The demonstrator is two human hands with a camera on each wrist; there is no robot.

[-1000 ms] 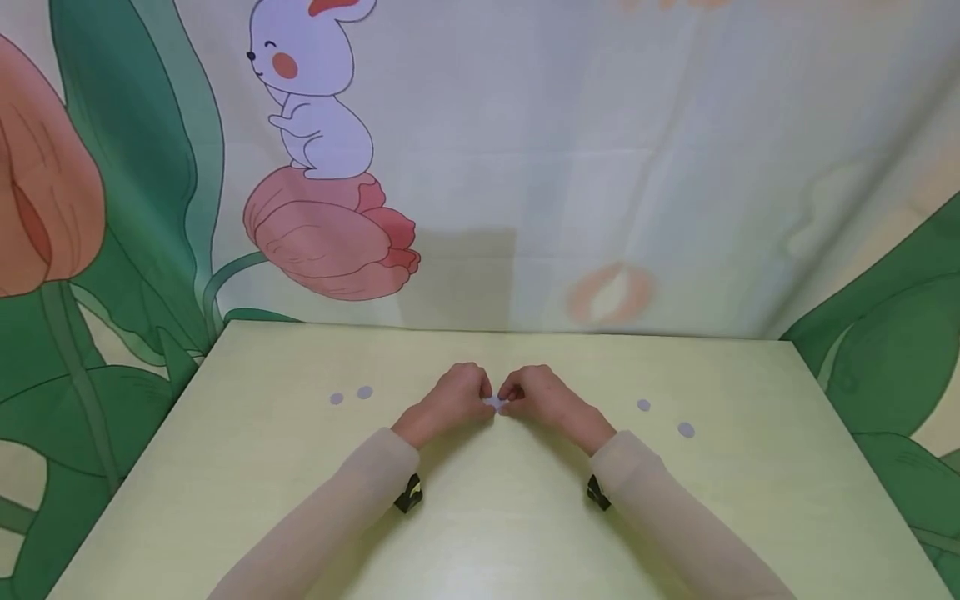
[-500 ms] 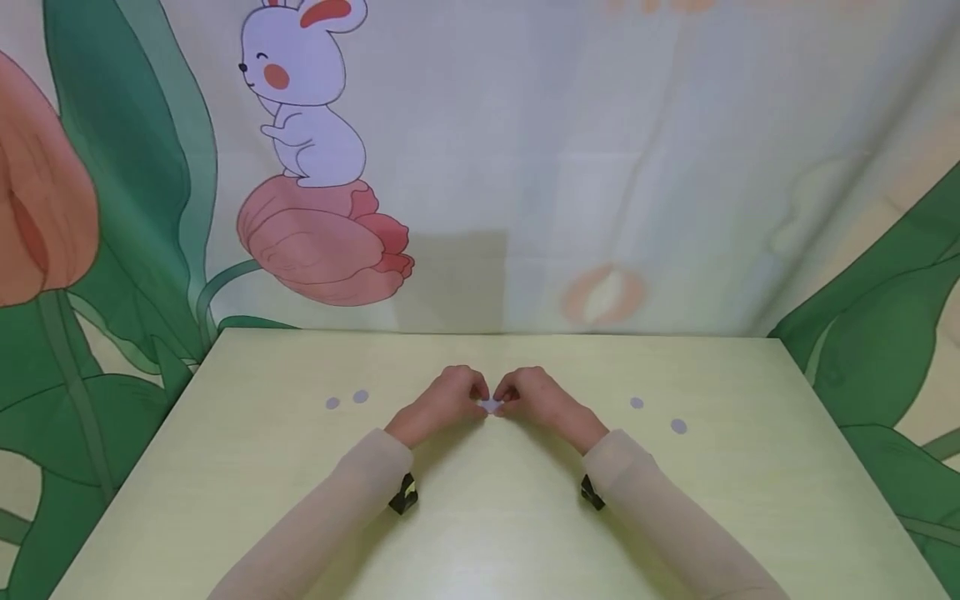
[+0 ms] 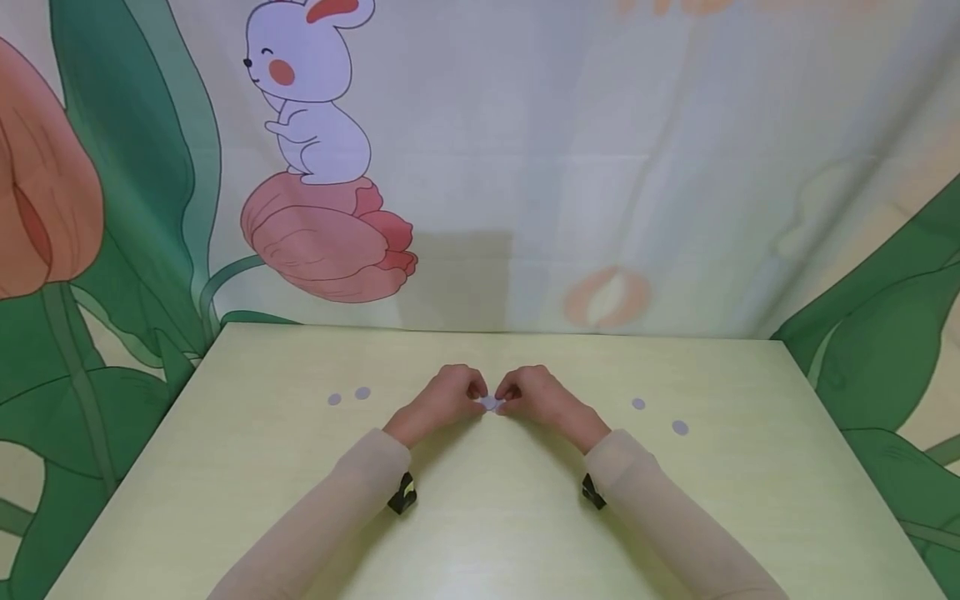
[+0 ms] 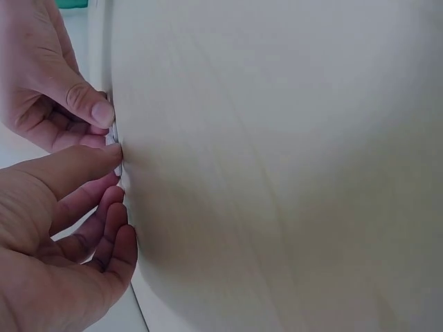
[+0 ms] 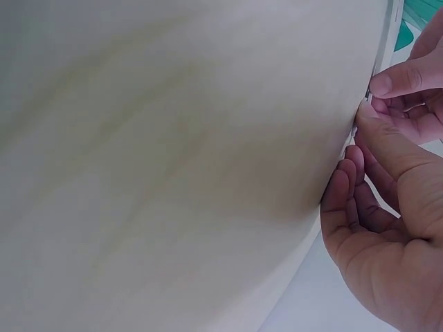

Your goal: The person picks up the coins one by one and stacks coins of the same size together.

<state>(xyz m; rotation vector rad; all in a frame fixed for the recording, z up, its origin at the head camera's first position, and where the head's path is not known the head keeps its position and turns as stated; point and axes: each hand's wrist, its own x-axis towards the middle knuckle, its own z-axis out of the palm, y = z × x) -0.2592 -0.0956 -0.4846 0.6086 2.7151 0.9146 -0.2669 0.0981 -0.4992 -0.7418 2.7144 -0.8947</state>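
Near the middle of the table, small pale grey-lavender flat pieces (image 3: 490,402) lie between my two hands. My left hand (image 3: 447,396) pinches the left edge of them between thumb and fingers. From the other side my right hand (image 3: 537,395) pinches the right edge, its fingers curled. Up close in the left wrist view, a thin pale edge (image 4: 112,135) shows between the two thumbs, right at the table surface. Most of the pieces are covered by fingertips, and I cannot tell how they join or overlap.
Two pale round discs (image 3: 363,392) lie flat on the left of the light yellow table (image 3: 495,517). Another disc (image 3: 638,404) and a slightly larger one (image 3: 680,427) lie to the right. A printed curtain (image 3: 570,167) with a rabbit and tulips hangs behind the table's far edge.
The whole head view shifts slightly. Both hands stay at the same spot on the table, still pinching the pale pieces, with only small finger movements. The loose discs have not moved.
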